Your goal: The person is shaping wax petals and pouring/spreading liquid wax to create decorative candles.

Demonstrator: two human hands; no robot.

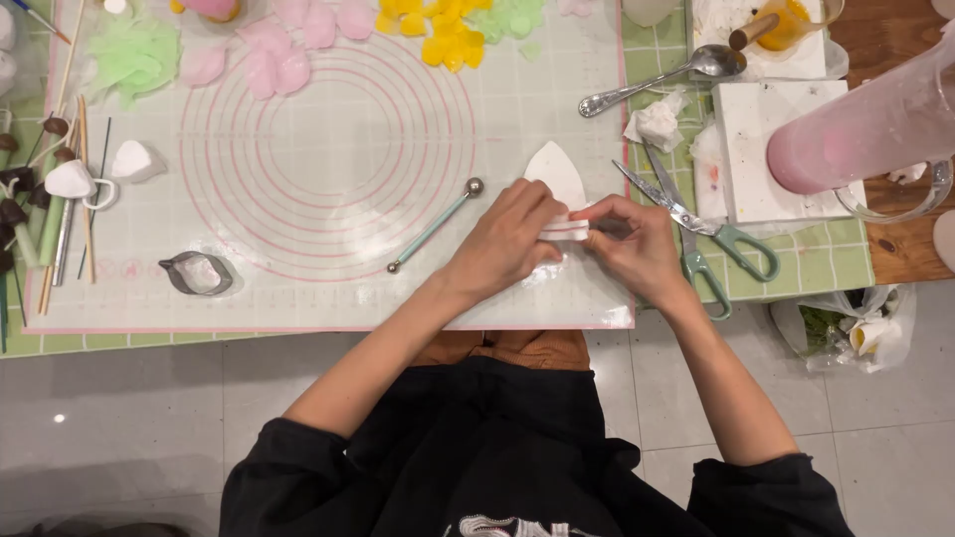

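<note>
Sleeves: black, lowest in view, both forearms reaching up onto the worktop (836, 268)
Left hand (507, 242): grip closed on the white petal piece (557, 174), fingers curled over its lower edge
Right hand (634, 242): fingertips pinched shut on the same piece from the other side, touching the left hand's fingers
White petal piece: thin, pointed, rising from between the two hands near the right edge of the pale mat with pink rings (328, 169); a pink stripe along the folded lower edge
Ball tool (435, 226): slim, teal-handled, lying on the mat just left of the left hand, apart from it
Scissors (701, 234): green handles, blades open, just beside the right hand on the green gridded mat
Metal cutter (196, 273): lower left of the mat, well apart
Spoon (662, 80): upper right, near a crumpled white scrap
Petals (298, 40): pink, yellow and green, heaped along the far edge
Pink cylinder (865, 134): leaning over the white block at right
Risk, tearing: likely if either pinch pulls sideways on so thin a sheet
Risk, creasing: likely if the fold is pressed too hard
Risk, scissors: open blades close enough for the right wrist to brush
Risk, ball tool: prone to roll if nudged by the left wrist
</note>
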